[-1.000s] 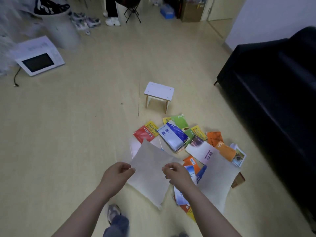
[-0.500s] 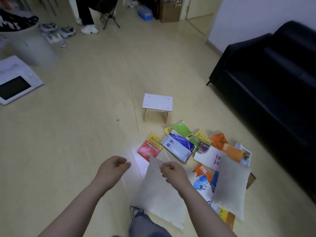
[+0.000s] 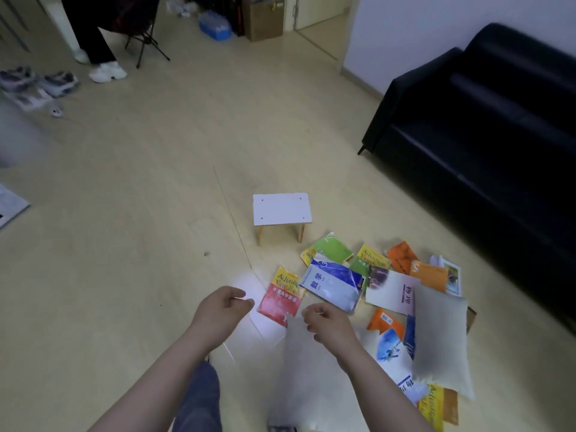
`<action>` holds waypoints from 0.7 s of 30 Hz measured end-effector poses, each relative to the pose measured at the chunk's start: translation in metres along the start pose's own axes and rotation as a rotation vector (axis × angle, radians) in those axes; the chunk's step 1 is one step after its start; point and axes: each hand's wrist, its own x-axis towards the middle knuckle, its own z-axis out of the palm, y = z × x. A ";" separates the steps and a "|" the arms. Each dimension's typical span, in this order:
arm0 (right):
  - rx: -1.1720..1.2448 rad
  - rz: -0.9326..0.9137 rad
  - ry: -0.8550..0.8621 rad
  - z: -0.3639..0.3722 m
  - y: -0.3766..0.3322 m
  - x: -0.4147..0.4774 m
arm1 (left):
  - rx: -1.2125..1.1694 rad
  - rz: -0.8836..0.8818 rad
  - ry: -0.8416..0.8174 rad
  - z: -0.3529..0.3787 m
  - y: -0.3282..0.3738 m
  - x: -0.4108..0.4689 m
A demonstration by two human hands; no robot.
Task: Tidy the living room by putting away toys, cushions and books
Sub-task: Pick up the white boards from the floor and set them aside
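Note:
My right hand (image 3: 327,322) pinches the upper edge of a pale grey cushion (image 3: 311,378), which hangs in front of my legs. My left hand (image 3: 223,307) hovers just left of it with fingers loosely curled and holds nothing. A second grey cushion (image 3: 439,341) lies on a scattered pile of books on the floor. That pile includes a red and yellow book (image 3: 283,297), a blue and white book (image 3: 333,283), a green book (image 3: 330,249), and orange books (image 3: 417,266).
A small white stool (image 3: 282,208) stands just beyond the books. A black sofa (image 3: 486,126) fills the right side. Far back are a person's legs (image 3: 93,42), shoes (image 3: 40,84), a folding chair, a blue box (image 3: 216,24) and a cardboard box (image 3: 263,20).
My left hand has let go of the cushion, which now hangs lower from my right hand alone. The view has swung towards the sofa.

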 end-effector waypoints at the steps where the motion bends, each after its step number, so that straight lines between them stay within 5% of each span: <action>1: 0.008 0.004 0.012 0.007 -0.008 0.005 | 0.006 0.012 -0.009 -0.011 0.005 0.010; 12: 0.067 0.123 0.127 0.126 -0.123 0.057 | 0.128 0.047 -0.148 -0.169 0.056 0.138; 21: 0.225 0.200 0.229 0.137 -0.179 0.122 | 0.207 0.095 -0.266 -0.199 0.113 0.226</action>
